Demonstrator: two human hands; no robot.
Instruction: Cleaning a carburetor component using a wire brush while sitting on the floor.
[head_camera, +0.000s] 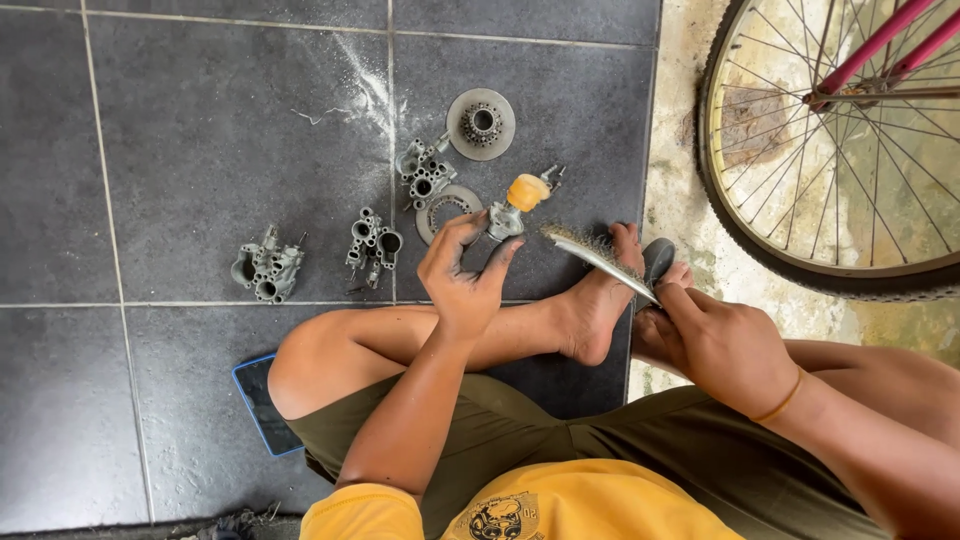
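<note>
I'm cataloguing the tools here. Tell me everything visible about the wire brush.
The wire brush is slim, with a pale handle and a patch of fine grey bristles at its far end. The right hand grips the handle; the brush slants up-left, its bristled tip beside the small metal part that the left hand holds above the dark floor tiles.

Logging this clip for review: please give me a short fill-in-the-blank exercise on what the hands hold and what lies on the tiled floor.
1. The right hand holds a wire ____ with metal bristles.
2. The left hand grips a small grey metal part with a translucent ____ cap.
3. A flat phone with a ____ case lies on the dark grey floor tiles.
4. A spoked bicycle ____ stands at upper right.

Missing words: brush; orange; blue; wheel
</note>
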